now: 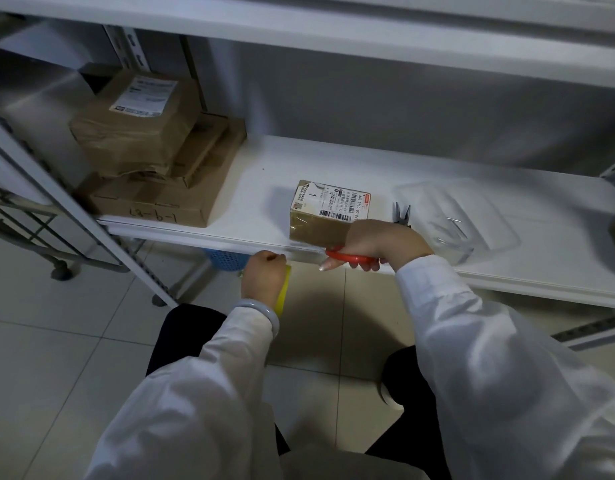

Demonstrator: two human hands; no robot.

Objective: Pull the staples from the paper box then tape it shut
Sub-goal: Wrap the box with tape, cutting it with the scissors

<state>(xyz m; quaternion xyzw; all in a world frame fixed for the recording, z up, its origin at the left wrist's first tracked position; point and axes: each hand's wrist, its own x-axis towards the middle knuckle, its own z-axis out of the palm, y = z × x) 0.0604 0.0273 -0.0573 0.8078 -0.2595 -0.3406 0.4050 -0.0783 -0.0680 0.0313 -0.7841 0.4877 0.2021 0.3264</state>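
A small brown paper box [320, 216] with a white shipping label stands at the front edge of the white shelf [257, 199]; brown tape covers its near side. My right hand [379, 242] grips red-handled scissors [351, 258] right in front of the box. My left hand [264, 278], below the shelf edge, holds a roll of tape with a yellow core [284, 289]. A strip of tape appears to run from the roll toward the box, but it is hard to make out.
Grey pliers [401, 213] lie right of the box. A clear plastic tray [472, 216] holds pulled staples [455, 223]. Stacked cardboard parcels [153, 150] fill the shelf's left end. A blue basket [226, 259] sits under the shelf, above the tiled floor.
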